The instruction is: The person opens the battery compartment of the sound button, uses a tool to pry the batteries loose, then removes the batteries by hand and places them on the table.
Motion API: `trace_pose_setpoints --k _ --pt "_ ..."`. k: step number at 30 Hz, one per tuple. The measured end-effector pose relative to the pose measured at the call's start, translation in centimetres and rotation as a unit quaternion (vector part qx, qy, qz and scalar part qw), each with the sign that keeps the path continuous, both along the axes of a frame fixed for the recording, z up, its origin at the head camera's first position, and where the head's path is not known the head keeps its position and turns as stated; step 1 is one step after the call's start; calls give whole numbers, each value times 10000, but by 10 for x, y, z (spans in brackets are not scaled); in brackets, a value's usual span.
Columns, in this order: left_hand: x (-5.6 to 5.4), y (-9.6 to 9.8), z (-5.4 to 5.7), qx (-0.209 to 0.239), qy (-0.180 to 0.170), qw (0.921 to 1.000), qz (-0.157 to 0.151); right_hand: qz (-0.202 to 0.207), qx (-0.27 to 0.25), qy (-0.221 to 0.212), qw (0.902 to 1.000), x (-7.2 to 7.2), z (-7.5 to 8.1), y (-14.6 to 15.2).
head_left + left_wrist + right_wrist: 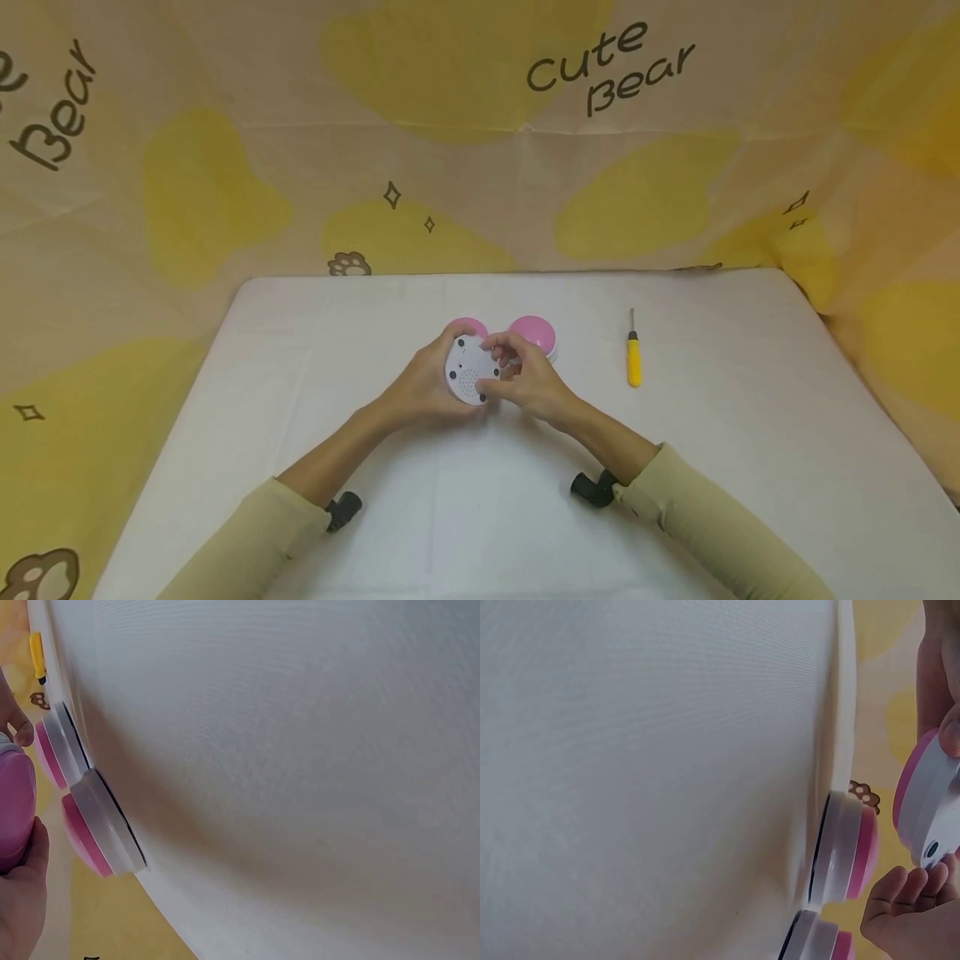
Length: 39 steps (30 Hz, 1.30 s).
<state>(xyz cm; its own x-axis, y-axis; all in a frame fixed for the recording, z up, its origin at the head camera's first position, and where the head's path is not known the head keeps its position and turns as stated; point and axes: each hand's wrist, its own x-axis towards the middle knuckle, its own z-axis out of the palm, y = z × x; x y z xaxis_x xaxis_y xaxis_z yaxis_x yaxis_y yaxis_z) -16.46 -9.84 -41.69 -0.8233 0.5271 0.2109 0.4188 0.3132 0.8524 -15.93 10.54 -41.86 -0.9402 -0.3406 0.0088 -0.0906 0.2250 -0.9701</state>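
My left hand [423, 379] grips a round push button [463, 367] by its rim, its white underside turned toward me. Small black feet and a patch of speaker holes show on that face. Its pink dome faces away and fills the near edge of the left wrist view. The right hand [536, 379] has its fingers curled at the button's right edge, thumb over the underside. In the right wrist view, the right fingertips [946, 864] meet the rim beside a dark foot. Just behind stand two more pink-domed push buttons, one on the left [469, 325] partly hidden, one on the right [532, 333].
A screwdriver [634, 362] with a yellow handle lies on the right side of the white table [300, 333], its shaft pointing away. A yellow patterned cloth [450, 167] hangs behind the table. Black wrist mounts [592, 489] stick out inward from the sleeves.
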Motion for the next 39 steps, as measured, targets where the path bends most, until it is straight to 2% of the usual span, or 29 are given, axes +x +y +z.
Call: trace_pose_setpoints --k 10,20,39 --pt "1 -1 0 -36 -25 10000 -29 45 -8 -79 10000 0 1 -1" --pt "3 -3 -3 -192 109 9997 -37 142 172 -12 9998 1 -1 -1" --pt "4 0 -4 -412 103 9991 37 121 263 61 9996 2 -1 0"
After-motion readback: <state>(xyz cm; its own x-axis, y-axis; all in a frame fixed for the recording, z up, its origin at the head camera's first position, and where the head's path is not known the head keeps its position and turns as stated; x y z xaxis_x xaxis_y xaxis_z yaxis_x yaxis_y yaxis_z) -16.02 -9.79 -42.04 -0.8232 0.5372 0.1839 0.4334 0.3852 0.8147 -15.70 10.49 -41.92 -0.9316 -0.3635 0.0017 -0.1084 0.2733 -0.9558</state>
